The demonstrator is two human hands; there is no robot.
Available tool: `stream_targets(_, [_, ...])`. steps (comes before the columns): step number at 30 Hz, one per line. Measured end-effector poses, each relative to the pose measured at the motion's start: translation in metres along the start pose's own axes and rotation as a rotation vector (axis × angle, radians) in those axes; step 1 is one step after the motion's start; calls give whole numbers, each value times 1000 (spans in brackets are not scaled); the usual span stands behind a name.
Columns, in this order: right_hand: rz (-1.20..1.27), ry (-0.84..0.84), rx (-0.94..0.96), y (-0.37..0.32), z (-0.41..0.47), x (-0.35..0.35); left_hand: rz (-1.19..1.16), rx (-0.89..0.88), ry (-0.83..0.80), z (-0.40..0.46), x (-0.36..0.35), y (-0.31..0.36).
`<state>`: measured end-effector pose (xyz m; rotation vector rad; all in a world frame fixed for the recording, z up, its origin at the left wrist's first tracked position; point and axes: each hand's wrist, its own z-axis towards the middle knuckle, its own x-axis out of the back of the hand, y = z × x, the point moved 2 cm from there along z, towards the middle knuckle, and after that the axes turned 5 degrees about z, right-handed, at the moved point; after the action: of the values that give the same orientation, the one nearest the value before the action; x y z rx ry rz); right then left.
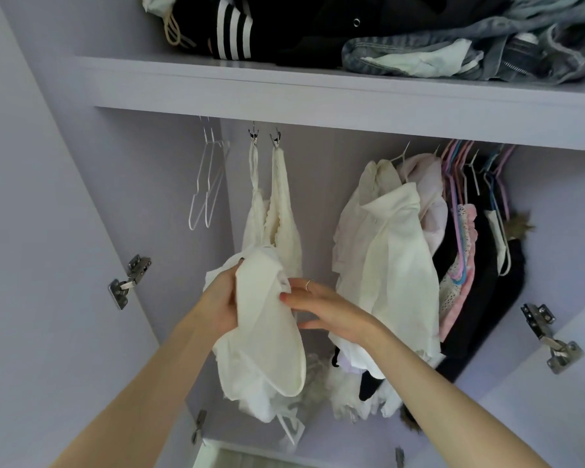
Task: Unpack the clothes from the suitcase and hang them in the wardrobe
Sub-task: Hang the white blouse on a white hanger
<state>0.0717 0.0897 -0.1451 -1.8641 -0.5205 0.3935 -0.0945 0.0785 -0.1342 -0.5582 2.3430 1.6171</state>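
I take the shelf (284, 92) of the lilac wardrobe (48, 197) as my mark. Below it, roughly under its middle, I see both bare forearms reaching up and inward from the bottom corners of the view, meeting at a white garment (267, 332).

The left hand (222, 304) comes up with the wrist bent, palm turned toward the cloth; its fingers curl round the garment's left edge and grip it, with a dark-nailed fingertip showing at the top of the fold. The right hand (321, 307) lies flatter, fingers fairly straight and pointing left, a thin ring on one finger; the fingertips touch the garment's right side. I see no curl round the cloth there, so I read it as a flat, unclenched touch.

The garment hangs down from the hands in a long bunched fold, and a white hanger (289, 428) pokes out beneath its lower end.

Straight under the shelf, above the hands, a cream lace top (281, 214) hangs by its straps from two metal clip hooks (275, 138). Left of those, two bare white wire hangers (205, 184) dangle. Under the shelf's right part hangs a cream shirt (389, 251), then pink and dark clothes on coloured hangers (460, 170).

On top of the shelf lie a black garment with white stripes (232, 27) and crumpled denim (487, 45).
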Motion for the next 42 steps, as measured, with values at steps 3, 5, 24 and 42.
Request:
stream_targets(3, [-66, 79, 95, -2, 3, -9, 34, 21, -97, 0, 1, 3])
stream_targets(5, [-51, 164, 141, 0, 7, -10, 95, 3, -110, -1, 2, 4])
stream_targets(24, [735, 331, -66, -59, 18, 2, 893, -119, 480, 2, 35, 9])
stream_targets(42, [1075, 293, 185, -137, 4, -6, 1081, -221, 292, 23, -3, -27])
